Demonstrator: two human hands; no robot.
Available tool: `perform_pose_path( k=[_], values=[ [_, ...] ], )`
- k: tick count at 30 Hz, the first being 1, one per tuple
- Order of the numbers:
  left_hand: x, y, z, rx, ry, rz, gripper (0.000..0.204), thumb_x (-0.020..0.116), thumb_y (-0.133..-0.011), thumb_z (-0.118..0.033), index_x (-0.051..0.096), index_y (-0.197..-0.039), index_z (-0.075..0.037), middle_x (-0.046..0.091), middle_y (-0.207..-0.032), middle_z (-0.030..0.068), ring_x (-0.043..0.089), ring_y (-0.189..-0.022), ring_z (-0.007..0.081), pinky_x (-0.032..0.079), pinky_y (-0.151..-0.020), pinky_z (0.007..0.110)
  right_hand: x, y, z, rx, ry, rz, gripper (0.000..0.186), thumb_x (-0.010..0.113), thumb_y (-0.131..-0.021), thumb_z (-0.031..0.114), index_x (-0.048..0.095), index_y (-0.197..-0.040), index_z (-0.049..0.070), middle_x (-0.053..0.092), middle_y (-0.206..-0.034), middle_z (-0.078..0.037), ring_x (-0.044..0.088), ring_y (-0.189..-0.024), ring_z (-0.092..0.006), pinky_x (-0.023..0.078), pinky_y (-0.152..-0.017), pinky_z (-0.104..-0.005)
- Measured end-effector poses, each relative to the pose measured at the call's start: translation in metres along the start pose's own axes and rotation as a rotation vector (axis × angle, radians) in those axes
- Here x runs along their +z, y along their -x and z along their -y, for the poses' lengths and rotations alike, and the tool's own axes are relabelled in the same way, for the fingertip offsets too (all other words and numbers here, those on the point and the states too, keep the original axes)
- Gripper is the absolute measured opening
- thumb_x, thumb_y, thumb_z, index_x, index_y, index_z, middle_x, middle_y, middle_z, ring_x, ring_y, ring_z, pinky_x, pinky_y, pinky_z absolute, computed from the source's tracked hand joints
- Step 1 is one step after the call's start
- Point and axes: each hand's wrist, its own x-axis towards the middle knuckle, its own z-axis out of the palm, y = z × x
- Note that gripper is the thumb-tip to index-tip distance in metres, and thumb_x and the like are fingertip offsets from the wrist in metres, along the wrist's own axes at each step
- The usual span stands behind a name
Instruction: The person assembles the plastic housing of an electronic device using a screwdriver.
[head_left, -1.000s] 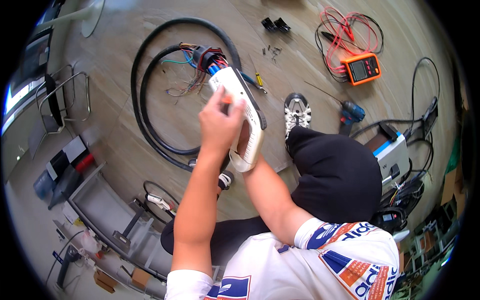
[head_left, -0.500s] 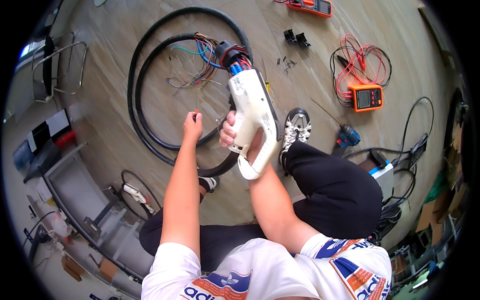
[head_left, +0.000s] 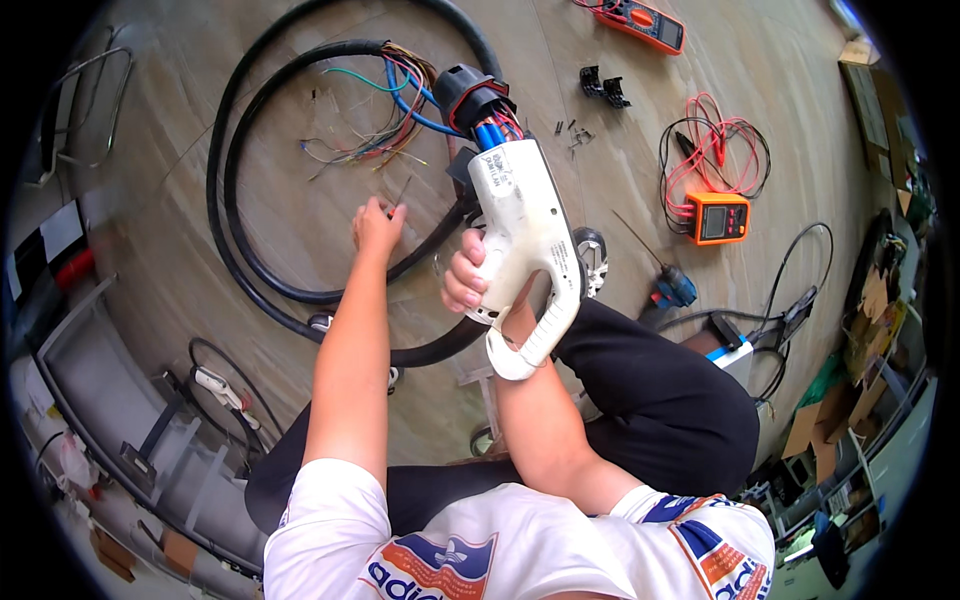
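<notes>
My right hand is wrapped round the grip of a white EV charging connector, lifted off the floor. The connector's looped end points toward me. At its far end, blue and red wires run out of the shell into a black round plug head with a red ring. Left of it, my left hand is closed on a small screwdriver, whose thin shaft sticks up past the fingers; a bit of red shows at the handle. A thick black cable lies coiled round the left hand, ending in loose coloured wires.
Black plastic clips and several screws lie beyond the connector. Farther right are an orange multimeter, an orange meter with red and black leads, and a blue power drill. A grey metal frame stands at left.
The view has shifted, and the connector now sits slightly lower and farther right in it. My left hand has turned, so the screwdriver's shaft now shows. Both grips stay closed.
</notes>
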Motion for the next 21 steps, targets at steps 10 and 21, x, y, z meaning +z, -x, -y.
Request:
perform_pose_path(
  k=[10,21],
  values=[
    [-0.044,0.022,-0.126,-0.401,1.282,0.985,0.073,0.044,-0.088,-0.073,0.062,-0.117,-0.008,0.067,-0.109,0.0124,0.065,-0.083,0.022,0.053,-0.076,0.037,0.001,-0.008,-0.009,0.047,0.014,0.059,0.076,0.06,-0.076,0.074,0.051,-0.107,0.005,0.059,-0.085,-0.01,0.061,-0.077,-0.0272,0.046,-0.069,-0.041],
    [-0.058,-0.016,-0.106,-0.149,2.054,1.015,0.031,0.053,-0.093,-0.027,0.061,-0.111,-0.003,0.066,-0.11,0.0146,0.064,-0.099,0.0249,0.051,-0.09,0.041,0.017,-0.009,-0.01,0.093,0.045,-0.001,0.067,0.06,-0.081,0.066,0.053,-0.102,0.002,0.059,-0.081,-0.011,0.06,-0.075,-0.0274,0.048,-0.068,-0.0409]
  ],
)
